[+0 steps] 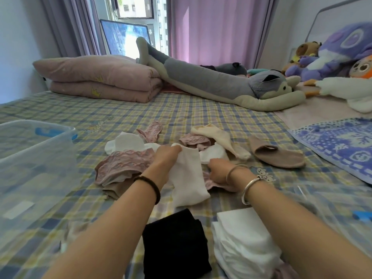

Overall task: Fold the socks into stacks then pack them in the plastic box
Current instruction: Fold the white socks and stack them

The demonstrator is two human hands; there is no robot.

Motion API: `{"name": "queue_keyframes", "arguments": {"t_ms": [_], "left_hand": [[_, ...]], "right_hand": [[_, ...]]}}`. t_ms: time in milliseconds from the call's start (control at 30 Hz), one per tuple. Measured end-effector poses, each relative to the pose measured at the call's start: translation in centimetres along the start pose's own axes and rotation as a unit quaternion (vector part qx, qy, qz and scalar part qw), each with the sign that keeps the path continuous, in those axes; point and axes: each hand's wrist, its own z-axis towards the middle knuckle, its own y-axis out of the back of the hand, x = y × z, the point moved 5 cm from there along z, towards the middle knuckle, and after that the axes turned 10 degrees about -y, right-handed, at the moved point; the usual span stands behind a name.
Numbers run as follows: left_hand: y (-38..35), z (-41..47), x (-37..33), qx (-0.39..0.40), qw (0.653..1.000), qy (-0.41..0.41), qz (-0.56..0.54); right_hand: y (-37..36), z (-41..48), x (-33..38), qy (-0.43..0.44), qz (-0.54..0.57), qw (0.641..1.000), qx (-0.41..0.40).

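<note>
Both hands work a white sock [189, 178] on the bed [201, 111].
The left hand [167, 156] has its fingers curled round the sock's top edge. The right hand [218, 171] has its fingers curled tight at the sock's right edge, over a pink patterned sock [213, 185]; which one they pinch cannot be told. Behind the fingers, toward the person, lie a black stack [173, 242] and a white stack [241, 244]. The clear plastic box [40, 158] stands well left of the fingers, checked sheet showing through it.
</note>
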Motion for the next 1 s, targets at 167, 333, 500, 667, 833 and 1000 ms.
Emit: {"name": "queue_keyframes", "arguments": {"t_ms": [167, 333, 500, 667, 833, 1000], "left_hand": [[0.8, -0.6, -0.8, -0.012, 1.0, -0.01, -0.014], [1.0, -3.4, -3.3, 0.014, 0.997, -0.059, 0.046], [0.3, -8.2, -6.1, 0.165, 0.982, -0.008, -0.089], [0.3, -11.7, -9.1, 0.231, 0.932, 0.009, -0.281], [1.9, -13.2, -11.1, 0.14, 0.957, -0.064, -0.247], [3.0, -14.6, -12.9, 0.135, 0.967, -0.145, -0.161]], "right_hand": [[6.2, -1.8, -1.5, 0.002, 0.331, 0.925, -0.188], [11.8, -7.0, -2.2, 0.032, 0.673, 0.718, -0.176], [14.5, -12.1, -0.5, 0.131, 0.739, 0.642, -0.161], [14.0, -15.7, 1.2, 0.183, 0.741, 0.639, -0.096], [10.2, -17.1, 1.7, 0.099, 0.632, 0.768, 0.021], [10.1, -17.8, 0.9, 0.019, 0.617, 0.782, 0.079]]}}
